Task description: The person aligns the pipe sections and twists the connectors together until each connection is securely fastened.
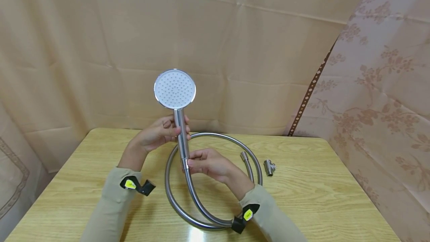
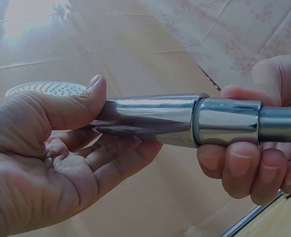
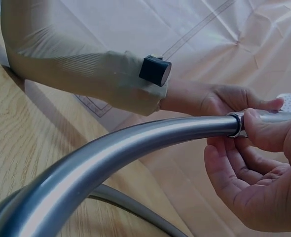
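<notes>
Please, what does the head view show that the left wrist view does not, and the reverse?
Only head view: the metal fitting and the loose end of the hose.

Only left wrist view: the nails on four fingers of the right hand.

Both: the shower head, the left hand holding its handle, the right hand gripping the connector, and part of the hose.
</notes>
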The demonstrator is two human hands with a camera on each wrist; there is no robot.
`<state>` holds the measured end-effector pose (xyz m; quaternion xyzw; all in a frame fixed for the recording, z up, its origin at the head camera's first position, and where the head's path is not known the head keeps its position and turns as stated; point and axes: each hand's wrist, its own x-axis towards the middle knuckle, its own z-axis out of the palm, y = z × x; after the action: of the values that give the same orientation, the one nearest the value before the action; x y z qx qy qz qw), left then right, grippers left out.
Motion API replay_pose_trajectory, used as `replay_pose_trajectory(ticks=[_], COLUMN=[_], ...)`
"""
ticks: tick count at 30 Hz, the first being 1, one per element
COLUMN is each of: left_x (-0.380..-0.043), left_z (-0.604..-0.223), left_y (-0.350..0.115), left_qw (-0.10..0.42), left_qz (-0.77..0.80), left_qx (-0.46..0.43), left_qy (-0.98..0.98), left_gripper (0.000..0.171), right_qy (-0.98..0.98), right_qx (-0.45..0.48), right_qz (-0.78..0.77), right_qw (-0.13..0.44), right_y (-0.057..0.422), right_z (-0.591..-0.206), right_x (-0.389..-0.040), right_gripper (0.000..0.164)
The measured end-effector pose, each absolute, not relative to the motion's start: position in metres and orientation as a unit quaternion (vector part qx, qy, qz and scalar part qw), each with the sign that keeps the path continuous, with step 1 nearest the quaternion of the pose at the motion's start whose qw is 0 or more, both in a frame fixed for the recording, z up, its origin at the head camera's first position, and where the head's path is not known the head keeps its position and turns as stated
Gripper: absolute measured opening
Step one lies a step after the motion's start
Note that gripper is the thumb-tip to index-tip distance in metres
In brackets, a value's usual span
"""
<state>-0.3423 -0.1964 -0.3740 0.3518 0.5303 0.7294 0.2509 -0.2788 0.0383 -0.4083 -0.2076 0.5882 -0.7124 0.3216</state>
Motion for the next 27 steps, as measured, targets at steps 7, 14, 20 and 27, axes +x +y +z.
replay_pose_trajectory(ticks=[7,14,20,27], left_x=[-0.341,-0.34,-0.338,-0.336], left_z=[-0.374,-0.372,-0.37,-0.368], left_y=[-0.196,-0.194,-0.193,-0.192], left_qw=[0.251,0.249,0.246,0.248], left_qz=[0.726,0.724,0.724,0.728], left_qx=[0.344,0.341,0.335,0.332], left_qy=[0.541,0.545,0.55,0.546], left_gripper=[0.022,0.024,0.025,0.024], right_qy=[0.538,0.517,0.538,0.591], right_qx=[-0.245,-0.255,-0.258,-0.226], right_qz=[-0.721,-0.71,-0.701,-0.694], right_qw=[0.362,0.405,0.39,0.345], right_y=[0.041,0.045,0.049,0.048], right_z=[-0.414,-0.414,-0.409,-0.406], right_x=[-0.282,-0.287,-0.287,-0.283], right_gripper=[0.022,0.027,0.027,0.018])
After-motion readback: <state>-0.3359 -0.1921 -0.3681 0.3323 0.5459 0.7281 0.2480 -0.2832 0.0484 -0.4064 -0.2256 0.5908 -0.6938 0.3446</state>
